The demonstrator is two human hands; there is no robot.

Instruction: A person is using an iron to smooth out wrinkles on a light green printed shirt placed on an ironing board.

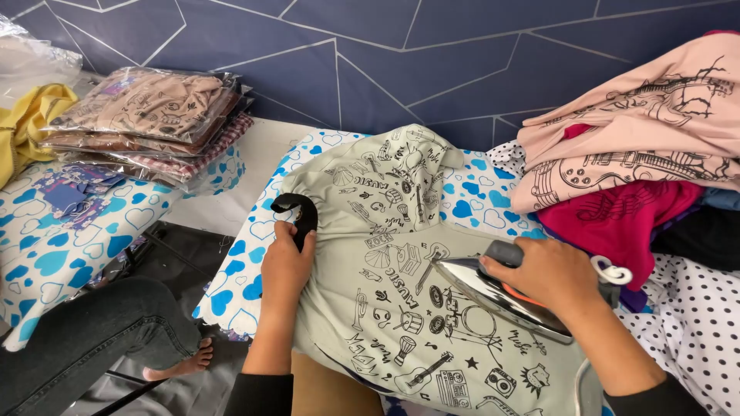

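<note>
Insp. A: Main item, pls.
Insp. B: A pale grey-green printed shirt (408, 293) is laid over a board covered in white cloth w/ blue hearts (470, 196), centre of view. Music-themed line drawings are seen across the fabric; its far end is bunched up.

Insp. A: Right hand?
Insp. B: The right hand (551, 277) is seen on the right part of the shirt, fingers wrapped tight round the handle of a steel-soled iron (493, 296). The soleplate is tilted, tip pointed left and touching the fabric. A white cord coil (613, 272) is noted just right of the hand.

Insp. A: Left hand?
Insp. B: The left hand (285, 266) is pressed on the shirt's left edge, fingers curled together. A black curved piece (299, 216) is touched at the fingertips; whether it is gripped can't be told.

Insp. A: Surroundings?
Insp. B: A stack of folded tops (640, 139), pink, peach and magenta, is noted far right, on a white polka-dot cloth (694, 323). Bagged folded garments (146, 115) are piled far left on a second heart-print surface, w/ a yellow cloth (31, 123) beside them. Another person's leg in dark trousers (85, 339) and a bare foot are seen near left, well apart from both hands.
</note>
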